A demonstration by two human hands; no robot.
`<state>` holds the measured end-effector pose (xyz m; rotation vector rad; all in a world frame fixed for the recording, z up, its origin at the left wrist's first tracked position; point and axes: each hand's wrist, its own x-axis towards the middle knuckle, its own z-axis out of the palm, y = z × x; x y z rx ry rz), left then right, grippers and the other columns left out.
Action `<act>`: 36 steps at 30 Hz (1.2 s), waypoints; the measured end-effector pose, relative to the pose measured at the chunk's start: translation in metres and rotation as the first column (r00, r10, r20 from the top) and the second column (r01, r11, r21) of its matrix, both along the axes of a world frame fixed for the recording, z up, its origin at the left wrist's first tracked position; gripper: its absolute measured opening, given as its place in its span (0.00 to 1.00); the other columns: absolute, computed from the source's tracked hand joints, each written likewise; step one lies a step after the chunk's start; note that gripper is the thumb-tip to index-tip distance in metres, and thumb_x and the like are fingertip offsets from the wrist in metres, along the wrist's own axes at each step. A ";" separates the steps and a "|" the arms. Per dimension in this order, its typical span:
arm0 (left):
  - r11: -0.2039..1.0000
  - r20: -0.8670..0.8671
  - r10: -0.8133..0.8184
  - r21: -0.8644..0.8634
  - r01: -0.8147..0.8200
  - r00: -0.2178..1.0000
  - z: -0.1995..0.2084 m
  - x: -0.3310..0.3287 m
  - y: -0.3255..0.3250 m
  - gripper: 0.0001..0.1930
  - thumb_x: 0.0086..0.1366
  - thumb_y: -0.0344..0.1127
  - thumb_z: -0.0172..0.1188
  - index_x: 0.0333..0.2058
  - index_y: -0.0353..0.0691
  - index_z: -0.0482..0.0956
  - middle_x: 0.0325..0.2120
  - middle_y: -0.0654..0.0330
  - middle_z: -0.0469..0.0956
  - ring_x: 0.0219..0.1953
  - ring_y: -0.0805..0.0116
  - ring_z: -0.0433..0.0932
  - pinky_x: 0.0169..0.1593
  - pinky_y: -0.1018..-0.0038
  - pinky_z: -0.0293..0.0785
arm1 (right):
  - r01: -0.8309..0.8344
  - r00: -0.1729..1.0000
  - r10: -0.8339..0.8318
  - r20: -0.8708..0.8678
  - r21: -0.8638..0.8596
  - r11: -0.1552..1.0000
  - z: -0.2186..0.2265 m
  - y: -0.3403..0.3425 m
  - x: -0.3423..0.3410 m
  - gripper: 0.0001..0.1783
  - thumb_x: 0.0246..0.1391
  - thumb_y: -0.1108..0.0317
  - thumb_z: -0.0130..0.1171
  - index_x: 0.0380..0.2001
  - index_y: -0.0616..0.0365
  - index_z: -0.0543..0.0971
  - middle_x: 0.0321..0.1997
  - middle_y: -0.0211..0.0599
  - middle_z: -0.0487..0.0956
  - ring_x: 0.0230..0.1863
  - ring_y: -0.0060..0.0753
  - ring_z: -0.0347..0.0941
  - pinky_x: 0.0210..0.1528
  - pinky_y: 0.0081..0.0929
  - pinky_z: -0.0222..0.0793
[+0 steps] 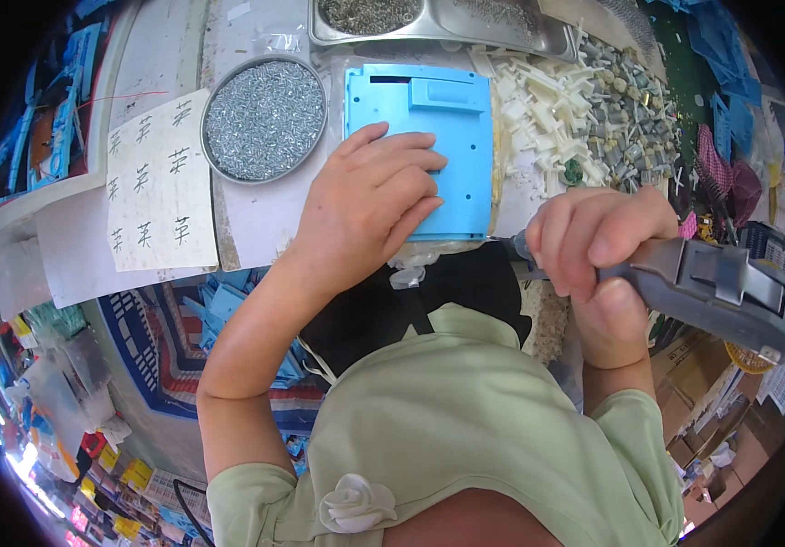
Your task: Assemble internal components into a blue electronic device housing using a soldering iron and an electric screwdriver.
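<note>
A light blue plastic case [464,169] lies on the worktable in front of me. My left hand [356,196] rests across its left side, fingers slightly bent and lying on the surface. Gripped in my right hand [598,237] is a grey electric screwdriver [716,290], its body pointing off to the right. The thin bit reaches the case's lower right corner; whether it sits on a screw is too small to tell. Left of the case stands a round metal dish [265,118] full of small silver screws.
Piles of white plastic parts [538,109] and small grey motors [630,118] lie right of the case. A metal tray [484,25] with small parts stands behind. On the left are a handwritten paper sheet [163,182] and a bin of blue parts [69,105].
</note>
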<state>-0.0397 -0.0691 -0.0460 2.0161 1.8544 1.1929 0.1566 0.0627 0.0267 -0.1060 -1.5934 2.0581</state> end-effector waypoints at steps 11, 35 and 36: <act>0.999 0.057 0.020 -0.028 -0.018 0.998 -0.011 0.004 -0.002 0.10 0.58 0.28 0.71 0.30 0.42 0.75 0.46 0.61 0.85 0.57 0.58 0.81 0.65 0.52 0.69 | 0.010 1.000 -0.004 -0.022 0.289 0.957 -0.022 -0.013 -0.010 0.14 0.59 0.61 0.67 0.30 0.50 0.70 0.17 0.27 0.73 0.15 0.30 0.69 0.20 0.29 0.66; 0.997 0.080 0.009 -0.076 -0.003 0.997 -0.010 0.002 -0.004 0.09 0.60 0.32 0.69 0.36 0.41 0.79 0.49 0.63 0.84 0.58 0.60 0.80 0.64 0.52 0.70 | -0.180 0.963 0.223 -0.150 0.255 0.950 -0.010 0.025 -0.046 0.13 0.57 0.63 0.67 0.30 0.55 0.72 0.16 0.26 0.72 0.14 0.28 0.68 0.20 0.28 0.68; 0.997 0.082 0.005 -0.081 0.002 0.997 -0.011 0.003 -0.004 0.08 0.60 0.32 0.69 0.35 0.41 0.78 0.50 0.62 0.84 0.58 0.60 0.80 0.64 0.52 0.70 | -0.171 0.969 0.211 -0.130 0.264 0.949 -0.010 0.022 -0.045 0.14 0.58 0.61 0.67 0.30 0.54 0.72 0.16 0.26 0.72 0.14 0.28 0.68 0.20 0.29 0.68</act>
